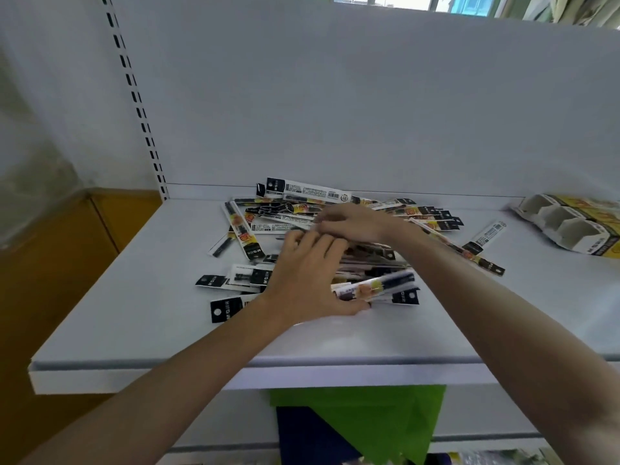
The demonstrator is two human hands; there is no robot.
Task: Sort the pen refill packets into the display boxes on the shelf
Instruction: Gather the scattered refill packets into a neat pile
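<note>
The left grip [308, 273] clasps a bundle of packets [375, 285], thumb beneath and fingers on top. The right grip [352, 223], just beyond it over more packets, is too blurred to tell its hold. The box [570, 226] lies well to its right.

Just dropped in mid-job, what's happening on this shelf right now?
A person is working through the pile of pen refill packets on the white shelf. The left hand clasps a bundle at the pile's near side; the blurred right hand reaches into packets further back. The display box at right shows empty compartments.
</note>
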